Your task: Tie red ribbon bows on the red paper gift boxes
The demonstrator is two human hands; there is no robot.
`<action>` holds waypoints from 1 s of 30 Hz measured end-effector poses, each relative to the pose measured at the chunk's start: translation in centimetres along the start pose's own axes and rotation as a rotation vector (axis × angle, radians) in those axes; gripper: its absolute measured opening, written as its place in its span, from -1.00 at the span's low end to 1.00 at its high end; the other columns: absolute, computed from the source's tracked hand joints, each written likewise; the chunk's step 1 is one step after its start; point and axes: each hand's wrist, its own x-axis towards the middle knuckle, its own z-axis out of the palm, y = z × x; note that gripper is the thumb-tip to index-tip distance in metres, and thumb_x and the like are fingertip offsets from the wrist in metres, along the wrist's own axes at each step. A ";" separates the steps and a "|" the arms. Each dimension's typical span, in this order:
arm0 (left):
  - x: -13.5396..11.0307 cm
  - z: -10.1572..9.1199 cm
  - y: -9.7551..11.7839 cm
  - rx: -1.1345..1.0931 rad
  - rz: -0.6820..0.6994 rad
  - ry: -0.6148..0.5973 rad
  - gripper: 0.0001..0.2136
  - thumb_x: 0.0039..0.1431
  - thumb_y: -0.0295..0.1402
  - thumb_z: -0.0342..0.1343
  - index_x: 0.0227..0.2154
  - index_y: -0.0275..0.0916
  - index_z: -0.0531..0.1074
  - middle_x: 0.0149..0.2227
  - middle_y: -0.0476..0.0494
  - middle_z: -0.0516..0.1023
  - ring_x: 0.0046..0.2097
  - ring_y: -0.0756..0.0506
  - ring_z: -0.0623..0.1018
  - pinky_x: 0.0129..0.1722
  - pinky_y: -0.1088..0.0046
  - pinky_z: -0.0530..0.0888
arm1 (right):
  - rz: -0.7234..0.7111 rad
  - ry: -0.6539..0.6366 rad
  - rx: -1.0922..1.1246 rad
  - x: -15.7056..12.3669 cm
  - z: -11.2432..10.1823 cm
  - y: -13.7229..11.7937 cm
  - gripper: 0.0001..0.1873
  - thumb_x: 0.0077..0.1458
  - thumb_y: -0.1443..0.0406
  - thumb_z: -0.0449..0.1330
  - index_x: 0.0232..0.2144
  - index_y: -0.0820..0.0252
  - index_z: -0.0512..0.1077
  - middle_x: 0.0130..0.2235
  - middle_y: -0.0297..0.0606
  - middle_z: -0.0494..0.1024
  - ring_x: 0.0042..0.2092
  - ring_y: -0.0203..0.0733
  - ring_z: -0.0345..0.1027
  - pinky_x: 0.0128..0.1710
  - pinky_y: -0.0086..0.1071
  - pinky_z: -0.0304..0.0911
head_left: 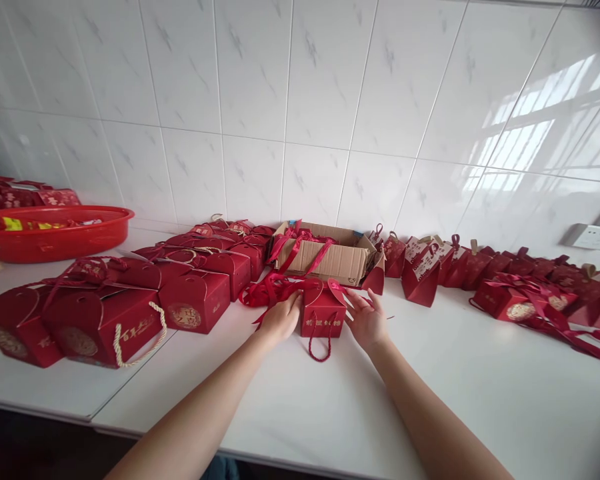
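Note:
A small red gift box [323, 319] with gold lettering stands upright on the white table in front of me. Its dark red cord handle hangs down the front onto the table. My left hand [280, 320] grips the box's left side, with some of its fingers hidden. At the right side my right hand [368, 323] is open, fingers spread and palm towards the box, close to its upper edge. Loose red ribbon [267, 292] lies bunched behind and left of my left hand.
Behind stands a cardboard carton [325, 259] draped with ribbons. Closed red boxes [195, 300] crowd the left; a red plastic basin [60, 233] holds wrapped items. Triangular red boxes [423, 273] line the wall at right, near a ribboned box [510, 299].

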 end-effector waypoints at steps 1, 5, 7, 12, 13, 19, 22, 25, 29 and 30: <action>0.0 0.1 -0.1 -0.023 -0.006 0.015 -0.66 0.23 -0.13 -0.11 -0.06 -0.08 0.44 -0.04 -0.15 0.55 0.04 -0.23 0.47 -0.02 0.29 0.33 | 0.000 -0.005 -0.007 -0.1 0.1 0.0 -0.63 0.08 0.05 0.04 -0.41 0.16 0.51 -0.19 -0.25 0.58 -0.19 -0.18 0.41 -0.31 -0.39 0.27; 0.4 0.4 -0.1 -0.150 -0.034 0.121 -0.60 0.23 -0.16 -0.07 0.07 -0.17 0.34 0.19 -0.22 0.32 0.27 -0.23 0.20 0.22 0.22 0.10 | -0.021 -0.018 -0.012 -0.3 0.2 0.1 -0.56 0.08 0.08 0.07 -0.70 0.20 0.36 -0.28 -0.28 0.58 -0.22 -0.21 0.39 -0.31 -0.41 0.24; 0.7 0.3 0.2 -0.252 -0.044 0.156 -0.59 0.25 -0.17 -0.10 0.12 -0.17 0.29 0.23 -0.20 0.26 0.31 -0.18 0.11 0.24 0.26 0.06 | -0.047 -0.028 -0.040 -0.2 0.2 0.2 -0.53 0.07 0.08 0.09 -0.75 0.21 0.29 -0.25 -0.28 0.58 -0.21 -0.21 0.39 -0.30 -0.41 0.22; 1.0 -0.2 1.2 -0.577 -0.185 0.168 -0.55 0.27 -0.16 -0.15 0.18 -0.15 0.16 0.17 -0.22 0.34 0.16 -0.19 0.37 -0.04 0.31 0.41 | -0.051 -0.003 -0.134 0.3 -0.1 0.8 -0.68 0.05 0.11 0.12 -0.61 0.18 0.39 -0.34 -0.33 0.57 -0.33 -0.25 0.37 -0.36 -0.42 0.20; 1.1 -0.3 1.3 -0.643 -0.211 0.158 -0.56 0.27 -0.18 -0.16 0.17 -0.15 0.17 0.11 -0.22 0.40 0.07 -0.17 0.45 -0.13 0.34 0.46 | -0.049 0.001 -0.141 0.4 -0.2 1.0 -0.74 0.04 0.15 0.13 -0.57 0.17 0.42 -0.34 -0.34 0.57 -0.33 -0.25 0.38 -0.37 -0.43 0.20; 1.3 -1.3 1.5 -0.912 -0.280 0.111 -0.77 0.19 -0.23 -0.03 -0.24 -0.24 0.43 -0.23 -0.19 0.56 -0.23 -0.08 0.58 -0.31 0.43 0.49 | -0.038 -0.004 -0.183 0.8 -0.3 1.5 -0.84 0.02 0.25 0.15 -0.39 0.18 0.50 -0.26 -0.30 0.59 -0.30 -0.23 0.41 -0.37 -0.43 0.23; 1.3 -1.4 1.6 -0.956 -0.316 0.105 -0.77 0.13 -0.18 0.07 -0.42 -0.26 0.40 -0.37 -0.20 0.55 -0.29 -0.10 0.58 -0.36 0.42 0.49 | -0.036 -0.018 -0.203 0.9 -0.3 1.6 -0.82 0.00 0.24 0.18 -0.36 0.19 0.52 -0.28 -0.26 0.60 -0.31 -0.21 0.42 -0.39 -0.43 0.23; 1.2 -1.2 1.7 -0.970 -0.345 0.094 -0.75 0.09 -0.16 0.11 -0.50 -0.25 0.34 -0.42 -0.18 0.53 -0.32 -0.10 0.58 -0.38 0.43 0.47 | -0.039 -0.029 -0.220 0.9 -0.2 1.6 -0.79 -0.01 0.23 0.19 -0.32 0.18 0.53 -0.24 -0.26 0.60 -0.28 -0.21 0.44 -0.40 -0.44 0.24; 1.0 -1.1 1.7 -0.967 -0.374 0.086 -0.70 0.07 -0.11 0.09 -0.57 -0.22 0.27 -0.45 -0.12 0.52 -0.34 -0.07 0.57 -0.39 0.45 0.44 | -0.043 -0.059 -0.240 0.6 0.0 1.6 -0.74 0.03 0.20 0.17 -0.23 0.14 0.53 -0.13 -0.27 0.58 -0.19 -0.20 0.43 -0.37 -0.46 0.25; 1.0 -1.1 1.6 -0.964 -0.380 0.085 -0.68 0.07 -0.09 0.08 -0.58 -0.22 0.25 -0.45 -0.11 0.52 -0.34 -0.07 0.57 -0.39 0.45 0.43 | -0.043 -0.068 -0.243 0.5 0.1 1.6 -0.73 0.05 0.18 0.17 -0.21 0.12 0.53 -0.12 -0.28 0.58 -0.17 -0.19 0.43 -0.37 -0.46 0.26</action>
